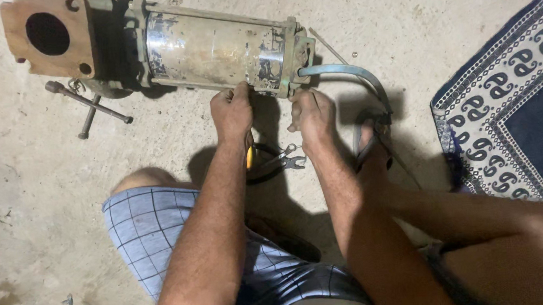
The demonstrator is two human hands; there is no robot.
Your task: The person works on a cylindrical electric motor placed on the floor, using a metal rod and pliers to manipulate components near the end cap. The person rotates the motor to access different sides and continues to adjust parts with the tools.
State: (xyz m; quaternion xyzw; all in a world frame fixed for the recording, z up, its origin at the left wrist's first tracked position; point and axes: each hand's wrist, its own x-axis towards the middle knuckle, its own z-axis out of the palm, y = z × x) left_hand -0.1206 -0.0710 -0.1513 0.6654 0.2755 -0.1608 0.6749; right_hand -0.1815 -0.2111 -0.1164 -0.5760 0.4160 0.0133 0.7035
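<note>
A worn metal pump motor [211, 47] lies on its side on the concrete floor, with a rusty square flange [49, 36] at its left end. My left hand [231, 110] touches the lower edge of the cylinder near its right end cap. My right hand [311, 114] presses at the end cap's lower corner, where a pale blue cable [349, 72] leaves the motor. Whether either hand grips a small part is hidden by the fingers. Pliers with a yellow handle [272, 161] lie on the floor between my forearms.
A T-shaped metal wrench [90, 105] lies below the flange. My foot in a sandal [374, 141] rests to the right of my hand, over the cable. A blue and white patterned mat [520, 107] covers the floor at right.
</note>
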